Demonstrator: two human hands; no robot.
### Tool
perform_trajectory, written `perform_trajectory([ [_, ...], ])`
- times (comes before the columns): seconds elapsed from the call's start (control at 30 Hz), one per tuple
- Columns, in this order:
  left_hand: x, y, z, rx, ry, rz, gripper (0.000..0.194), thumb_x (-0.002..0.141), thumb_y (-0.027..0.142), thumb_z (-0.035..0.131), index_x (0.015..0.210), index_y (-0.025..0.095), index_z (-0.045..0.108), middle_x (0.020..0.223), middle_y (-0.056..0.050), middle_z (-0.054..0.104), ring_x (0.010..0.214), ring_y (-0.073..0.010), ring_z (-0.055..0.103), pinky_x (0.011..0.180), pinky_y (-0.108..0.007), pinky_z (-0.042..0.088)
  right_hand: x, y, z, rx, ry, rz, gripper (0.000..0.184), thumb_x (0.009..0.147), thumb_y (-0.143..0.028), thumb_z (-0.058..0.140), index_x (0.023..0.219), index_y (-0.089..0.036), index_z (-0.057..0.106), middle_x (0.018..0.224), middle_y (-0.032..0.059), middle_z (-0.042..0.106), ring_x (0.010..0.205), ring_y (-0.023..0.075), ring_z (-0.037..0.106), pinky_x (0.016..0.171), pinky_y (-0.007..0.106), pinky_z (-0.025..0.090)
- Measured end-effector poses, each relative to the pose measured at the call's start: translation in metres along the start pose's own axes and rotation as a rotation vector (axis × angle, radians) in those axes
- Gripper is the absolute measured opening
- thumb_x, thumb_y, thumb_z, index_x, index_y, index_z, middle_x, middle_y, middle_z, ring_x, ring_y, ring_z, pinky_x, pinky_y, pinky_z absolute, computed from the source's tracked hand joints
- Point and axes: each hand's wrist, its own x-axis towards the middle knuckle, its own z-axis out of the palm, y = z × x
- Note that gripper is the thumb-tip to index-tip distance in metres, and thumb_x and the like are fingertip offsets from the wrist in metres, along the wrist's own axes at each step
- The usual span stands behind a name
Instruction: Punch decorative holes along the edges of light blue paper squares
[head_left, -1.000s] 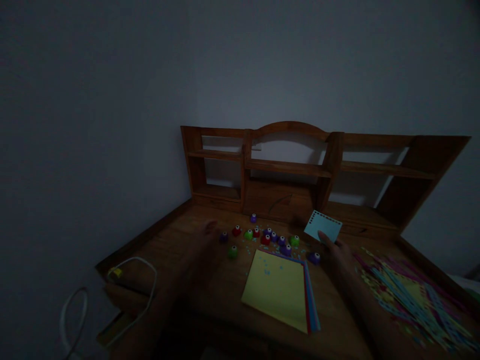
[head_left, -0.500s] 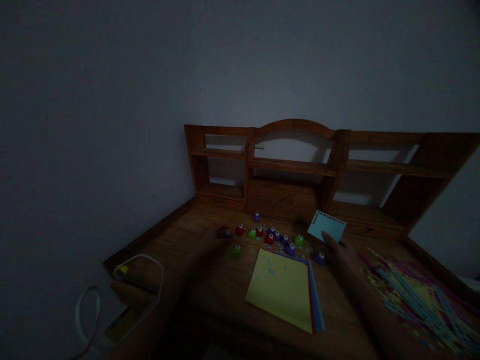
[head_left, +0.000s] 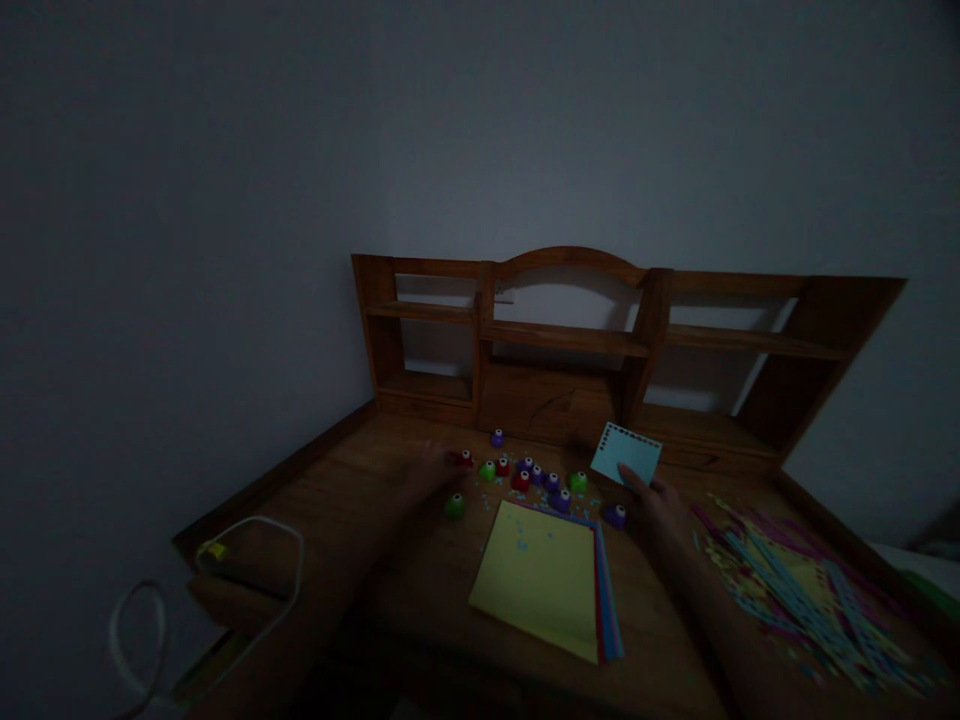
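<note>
My left hand reaches over the desk, its fingers closed about a red craft punch with a white button; dim light blurs the grip. Pinched between thumb and fingers of my right hand is a light blue sheet of paper, with punched holes along its top and left edges. A purple craft punch stands just left of that hand. More punches cluster between the hands, among them a green one and another red one. Tiny blue paper bits lie around them.
A stack of coloured paper, yellow on top, lies in front of the punches. Paper strips are heaped at the right. A wooden shelf stands along the back. A white cable loops at the left edge.
My left hand has gone from a dark purple punch to the red one beside it; the purple one is no longer visible. My right hand still holds the blue paper. The view has shifted slightly.
</note>
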Motion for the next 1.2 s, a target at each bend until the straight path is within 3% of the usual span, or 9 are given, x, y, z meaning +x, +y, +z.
perform_trajectory([
  [0.1,0.012,-0.01,0.009,0.163,-0.033,0.028,0.016,0.063,0.033,0.075,0.063,0.02,0.066,0.077,-0.008,0.069,0.092,-0.0278,0.059,0.089,-0.036,0.04,0.0,0.004,0.002,0.1,-0.031,0.004,0.042,0.063,-0.046,0.079,0.087,-0.012,0.07,0.085,0.0114,0.073,0.066,0.0244,0.068,0.052,0.03,0.052],
  [0.2,0.026,-0.003,0.019,0.04,0.04,0.056,0.021,0.067,0.034,0.073,0.081,0.019,0.068,0.087,-0.007,0.071,0.089,-0.0246,0.063,0.084,-0.034,0.044,-0.001,0.005,0.003,0.168,-0.065,0.048,0.043,0.061,-0.043,0.082,0.09,-0.014,0.069,0.083,0.0103,0.073,0.064,0.0242,0.068,0.05,0.03,0.053],
  [0.37,0.04,0.058,0.058,-0.58,-0.028,0.111,0.037,0.07,0.04,0.074,0.096,0.015,0.064,0.093,-0.007,0.071,0.086,-0.0203,0.066,0.078,-0.03,0.051,-0.001,0.004,0.003,0.185,-0.07,0.046,0.04,0.06,-0.042,0.082,0.087,-0.015,0.071,0.077,0.0089,0.073,0.06,0.0249,0.067,0.049,0.032,0.053],
  [0.47,0.031,0.098,0.093,-0.908,-0.165,0.114,0.044,0.072,0.039,0.074,0.107,0.016,0.063,0.098,-0.008,0.069,0.083,-0.0187,0.066,0.078,-0.031,0.051,-0.002,0.004,0.004,0.166,-0.051,0.031,0.04,0.06,-0.044,0.082,0.086,-0.015,0.071,0.076,0.0084,0.073,0.06,0.0246,0.067,0.049,0.032,0.052],
  [0.53,0.021,0.111,0.115,-1.057,-0.217,0.096,0.048,0.073,0.037,0.075,0.114,0.017,0.061,0.103,-0.008,0.067,0.083,-0.0182,0.065,0.076,-0.031,0.052,-0.003,0.003,0.006,0.152,-0.063,0.011,0.04,0.059,-0.046,0.082,0.083,-0.015,0.071,0.075,0.0086,0.072,0.061,0.0256,0.067,0.048,0.032,0.05],
  [0.67,0.004,0.106,0.144,-1.278,-0.316,-0.03,0.049,0.074,0.03,0.075,0.12,0.02,0.06,0.104,-0.007,0.065,0.084,-0.0147,0.064,0.081,-0.028,0.05,-0.008,-0.003,0.009,0.123,-0.143,-0.041,0.039,0.061,-0.049,0.08,0.08,-0.016,0.071,0.071,0.0082,0.071,0.066,0.027,0.067,0.05,0.031,0.049],
  [0.83,-0.002,0.088,0.145,-1.33,-0.484,-0.115,0.043,0.074,0.028,0.076,0.113,0.017,0.065,0.107,-0.01,0.066,0.098,-0.019,0.062,0.091,-0.031,0.046,-0.013,-0.008,0.014,0.065,-0.199,-0.077,0.039,0.061,-0.052,0.078,0.08,-0.019,0.072,0.071,0.0074,0.071,0.071,0.028,0.067,0.055,0.034,0.05],
  [0.97,-0.004,0.088,0.143,-1.286,-0.481,-0.117,0.04,0.076,0.034,0.074,0.111,0.015,0.066,0.112,-0.011,0.065,0.098,-0.0194,0.063,0.091,-0.032,0.047,-0.015,-0.005,0.016,0.021,-0.188,-0.112,0.04,0.062,-0.052,0.078,0.084,-0.02,0.072,0.075,0.0078,0.072,0.076,0.0293,0.067,0.062,0.038,0.052],
  [1.2,-0.004,0.084,0.153,-1.08,-0.383,-0.067,0.055,0.068,0.032,0.079,0.119,0.019,0.061,0.111,-0.01,0.067,0.094,-0.0204,0.064,0.082,-0.031,0.05,-0.01,0.004,0.011,-0.094,-0.185,-0.166,0.044,0.066,-0.053,0.074,0.089,-0.016,0.072,0.087,0.0093,0.072,0.08,0.0278,0.066,0.067,0.037,0.052],
])
